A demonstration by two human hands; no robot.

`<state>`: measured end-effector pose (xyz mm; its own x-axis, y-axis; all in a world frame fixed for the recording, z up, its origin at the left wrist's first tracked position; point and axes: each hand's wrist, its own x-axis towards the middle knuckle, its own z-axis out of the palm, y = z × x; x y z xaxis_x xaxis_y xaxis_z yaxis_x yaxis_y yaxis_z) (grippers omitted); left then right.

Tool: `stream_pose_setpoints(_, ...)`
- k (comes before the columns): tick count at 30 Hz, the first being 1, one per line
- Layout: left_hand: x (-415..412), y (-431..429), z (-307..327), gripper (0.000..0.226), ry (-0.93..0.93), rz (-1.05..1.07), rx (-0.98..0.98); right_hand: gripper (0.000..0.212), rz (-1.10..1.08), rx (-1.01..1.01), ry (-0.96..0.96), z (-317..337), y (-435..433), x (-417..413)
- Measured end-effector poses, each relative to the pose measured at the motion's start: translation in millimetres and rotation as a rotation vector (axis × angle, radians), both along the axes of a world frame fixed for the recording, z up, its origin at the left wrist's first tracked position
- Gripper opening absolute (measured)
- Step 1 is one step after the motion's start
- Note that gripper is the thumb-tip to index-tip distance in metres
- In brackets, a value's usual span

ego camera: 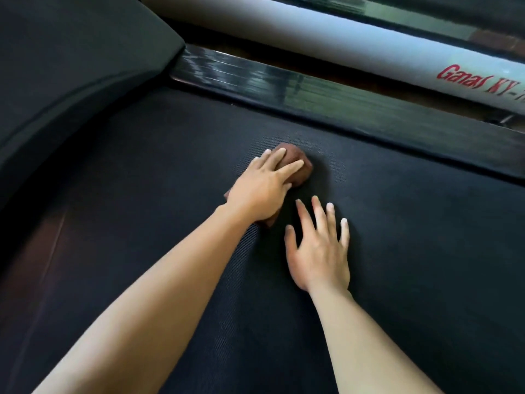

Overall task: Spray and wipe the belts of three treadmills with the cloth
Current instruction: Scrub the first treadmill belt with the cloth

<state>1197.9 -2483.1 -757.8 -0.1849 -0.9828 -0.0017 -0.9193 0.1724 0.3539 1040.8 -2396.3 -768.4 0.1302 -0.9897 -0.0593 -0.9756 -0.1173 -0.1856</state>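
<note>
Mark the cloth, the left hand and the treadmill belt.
cloth [297, 153], head view, bunched brown part past the fingertips.
left hand [260, 191], head view, back of the hand.
treadmill belt [426, 223], head view, bare black surface at the right.

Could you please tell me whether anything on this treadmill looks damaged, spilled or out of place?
Nothing stands out: the belt shows no tear or spill, the left hand presses the bunched brown cloth onto it, and the right hand rests open beside it.
</note>
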Motion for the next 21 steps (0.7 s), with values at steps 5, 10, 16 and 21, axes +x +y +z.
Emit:
stream_pose_setpoints(5,61,21,3,0.053,0.051,0.230,0.000,0.058,-0.004,-0.036,-0.007,-6,2,0)
stream_pose_setpoints(10,102,0,8,0.053,0.042,0.470,0.049,0.058,-0.001,-0.055,-0.014,-8,2,-1)
stream_pose_setpoints(16,40,5,-1,0.054,0.054,0.333,-0.012,0.058,-0.003,-0.029,-0.024,-5,2,-1)
stream_pose_setpoints(21,-4,62,-4,0.053,0.049,0.193,-0.021,0.058,0.009,-0.023,-0.048,-3,1,-2)
